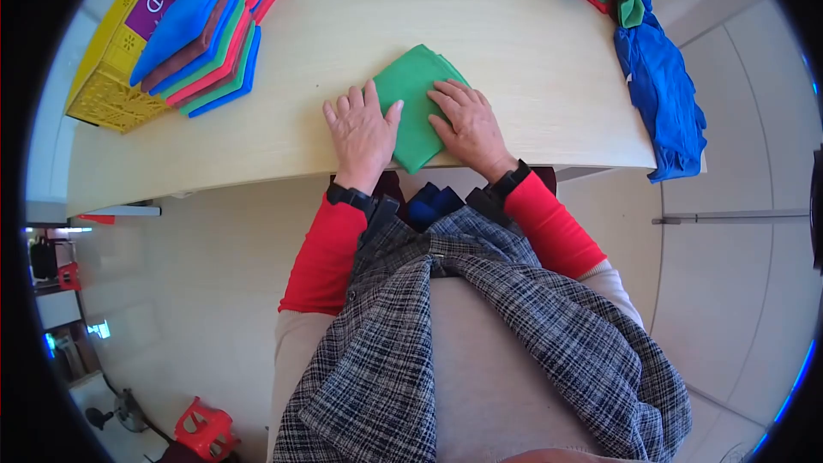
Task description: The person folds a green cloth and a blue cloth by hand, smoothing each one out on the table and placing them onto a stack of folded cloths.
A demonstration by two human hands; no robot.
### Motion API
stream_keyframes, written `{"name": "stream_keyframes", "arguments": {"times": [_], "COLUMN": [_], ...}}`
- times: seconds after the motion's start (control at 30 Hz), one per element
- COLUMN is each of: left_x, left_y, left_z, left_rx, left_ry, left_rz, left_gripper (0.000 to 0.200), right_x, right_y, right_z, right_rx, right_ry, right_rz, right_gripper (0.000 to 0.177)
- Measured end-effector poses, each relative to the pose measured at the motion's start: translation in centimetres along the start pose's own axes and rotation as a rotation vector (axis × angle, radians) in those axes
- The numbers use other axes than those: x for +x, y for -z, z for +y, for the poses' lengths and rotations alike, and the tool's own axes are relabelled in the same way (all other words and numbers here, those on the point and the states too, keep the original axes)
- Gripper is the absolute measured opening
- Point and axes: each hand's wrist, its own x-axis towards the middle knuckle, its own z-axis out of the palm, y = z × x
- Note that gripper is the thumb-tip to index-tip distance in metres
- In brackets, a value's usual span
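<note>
1 green cloth [413,111], folded, lying at the near edge of the table [531,43], left hand [362,135] and right hand [474,130] touching it, fingers slightly apart, clamping nothing; step seemingly smoothing, next move calling for flat, even pressure.

Grn cloth [417,111] looks matt, tbl [343,30] smooth & wood-look, yel bin [111,90] plastic.

Pale tabletop [549,86] beneath the left grip [364,133]; light floor [206,249] lower down to its left, bearing a red stool [204,434]; white panels [716,283] well to its right.
</note>
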Motion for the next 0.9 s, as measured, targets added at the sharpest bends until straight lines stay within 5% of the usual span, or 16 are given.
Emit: {"name": "stream_keyframes", "arguments": {"times": [0.17,0.3,0.4,0.47,0.57,0.7,0.9], "left_x": [-2.7,-3.4,-3.2,-2.5,-0.8,2.3,2.7], "left_y": [1.7,3.0,4.5,4.7,4.2,-1.2,-2.8], "left_z": [0.7,1.2,1.7,1.7,2.1,2.4,2.3], "left_rx": [0.037,-0.015,0.037,0.067,-0.066,-0.283,-0.339], "left_ry": [-0.013,0.019,0.005,-0.010,-0.224,-0.478,-0.405], "left_rz": [-0.007,-0.123,-0.197,-0.237,0.065,0.013,-0.178], "left_gripper": [0.062,0.061,0.058,0.056,0.058,0.063,0.068], "right_x": [1.6,2.7,1.8,1.5,0.8,0.3,0.2], "right_y": [0.7,1.4,0.0,-0.7,-1.3,-2.4,-2.2], "right_z": [2.3,2.4,0.4,-0.4,-0.7,0.0,0.1], "right_rx": [0.121,0.348,-0.169,-0.184,-0.215,-0.270,-0.201], "right_ry": [0.040,-0.176,-0.116,-0.155,-0.226,-0.211,-0.266], "right_rz": [-0.072,-0.288,-0.062,-0.063,-0.067,-0.080,-0.073], "right_gripper": [0.035,0.043,0.055,0.058,0.064,0.066,0.063]}}
